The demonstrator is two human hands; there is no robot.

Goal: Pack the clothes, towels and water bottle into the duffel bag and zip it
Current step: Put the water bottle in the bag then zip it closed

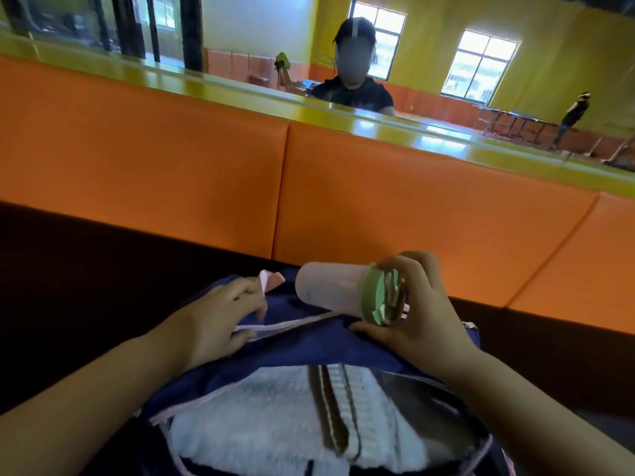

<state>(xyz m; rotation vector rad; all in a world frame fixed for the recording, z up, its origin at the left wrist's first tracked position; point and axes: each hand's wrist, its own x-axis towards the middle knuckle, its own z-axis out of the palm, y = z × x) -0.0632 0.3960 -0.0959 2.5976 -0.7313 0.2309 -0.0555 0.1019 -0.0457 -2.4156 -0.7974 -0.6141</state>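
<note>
A navy duffel bag [302, 348] with pale pink zip trim lies in front of me, its main opening unzipped. Inside it a fluffy white towel [247, 424] with brown stripes fills the opening. My right hand [415, 314] grips the green-lidded end of a frosted white water bottle [326, 286], held on its side just above the bag's far part. My left hand [220, 321] presses on the bag's fabric beside a zipped side pocket, fingers spread over the zip line. A small pink tag [271, 281] sticks out past the left fingertips.
The bag rests on a dark bench seat [86, 286] backed by orange padded panels [171, 166]. Above them a mirror [515, 80] reflects a yellow-walled room, a person and windows.
</note>
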